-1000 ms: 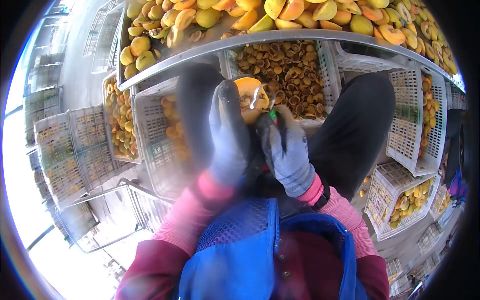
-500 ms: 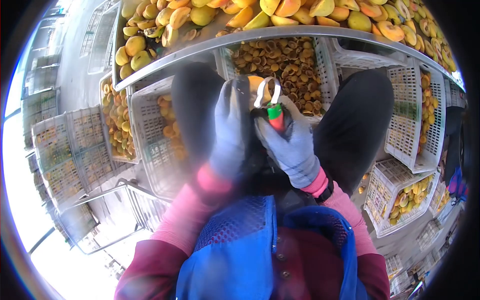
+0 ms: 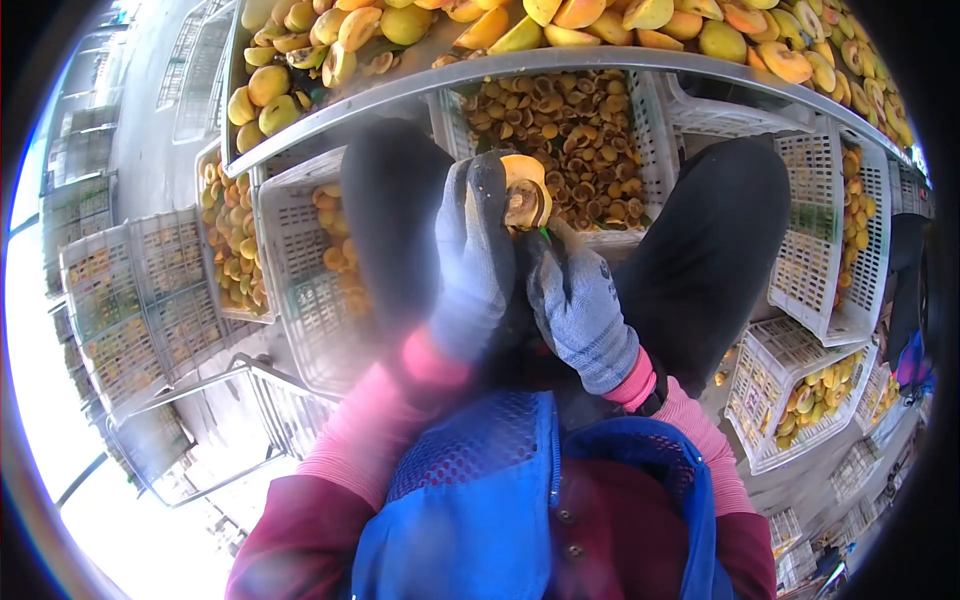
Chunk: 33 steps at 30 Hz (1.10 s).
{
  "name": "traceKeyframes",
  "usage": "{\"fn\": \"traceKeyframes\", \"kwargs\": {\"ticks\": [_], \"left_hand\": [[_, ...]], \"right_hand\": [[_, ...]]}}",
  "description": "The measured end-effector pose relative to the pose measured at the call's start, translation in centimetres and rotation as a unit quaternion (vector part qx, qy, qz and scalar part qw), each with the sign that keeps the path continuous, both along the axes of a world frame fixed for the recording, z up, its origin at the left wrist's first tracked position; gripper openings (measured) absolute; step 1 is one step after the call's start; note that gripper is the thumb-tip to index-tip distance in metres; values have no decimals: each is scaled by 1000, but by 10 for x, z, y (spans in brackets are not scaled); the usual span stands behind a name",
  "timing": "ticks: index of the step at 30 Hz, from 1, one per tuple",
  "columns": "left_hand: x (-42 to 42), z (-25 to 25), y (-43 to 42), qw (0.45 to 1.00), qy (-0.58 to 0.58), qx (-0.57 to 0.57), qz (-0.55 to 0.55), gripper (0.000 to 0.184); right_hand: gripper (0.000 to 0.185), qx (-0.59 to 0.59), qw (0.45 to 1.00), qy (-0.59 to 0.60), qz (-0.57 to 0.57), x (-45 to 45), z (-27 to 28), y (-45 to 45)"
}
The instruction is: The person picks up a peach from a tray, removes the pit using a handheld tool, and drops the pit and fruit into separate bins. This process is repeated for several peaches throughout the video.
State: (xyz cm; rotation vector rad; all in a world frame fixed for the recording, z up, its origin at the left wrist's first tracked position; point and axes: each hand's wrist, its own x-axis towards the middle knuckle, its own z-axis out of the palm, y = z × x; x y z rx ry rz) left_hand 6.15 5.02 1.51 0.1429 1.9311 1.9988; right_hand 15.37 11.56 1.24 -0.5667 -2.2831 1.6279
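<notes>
My left hand (image 3: 468, 245), in a grey glove, is closed around a yellow peach half (image 3: 530, 172). The cut face of the peach is turned up, with a brown pit part (image 3: 522, 206) at its lower side. Just below it, my gloved right hand (image 3: 582, 310) is closed round a looped pitting knife. Only a bit of that knife's green handle (image 3: 545, 233) shows; the fingers hide the rest, and its metal loop is at the peach, mostly out of sight. Both hands are above my lap, between my knees.
A metal-edged table (image 3: 420, 95) heaped with peach halves (image 3: 600, 28) runs across the front. Under its edge stands a crate of brown pit pieces (image 3: 560, 130). Crates of peaches stand at left (image 3: 290, 220) and right (image 3: 745, 400). My knees flank the middle crate.
My right hand has turned, bringing the pitting knife's loop from upright in view to the peach. The peach half's cut face now shows more fully in my left hand.
</notes>
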Motion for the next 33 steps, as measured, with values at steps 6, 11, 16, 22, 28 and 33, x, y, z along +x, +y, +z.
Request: {"fn": "traceKeyframes", "kwargs": {"ticks": [6, 11, 16, 22, 28, 33], "left_hand": [[5, 4, 3, 998, -50, 1, 41, 31], [-6, -8, -10, 997, -17, -63, -51, 29], [8, 2, 7, 998, -42, -29, 38, 30], [9, -2, 7, 998, 25, 3, 51, 29], [1, -6, 2, 994, 96, -52, -20, 27], [-9, -5, -1, 946, 278, -133, -104, 27]], "right_hand": [[34, -2, 999, -30, 32, 3, -11, 0], [36, 33, 998, -20, 45, 10, -24, 2], [40, 43, 998, -11, -51, 11, -12, -13], [43, -48, 998, -11, -30, 5, -13, -11], [42, -96, 993, -68, 21, 7, -9, -2], [44, -101, 992, 67, -38, 19, -49, -20]]}}
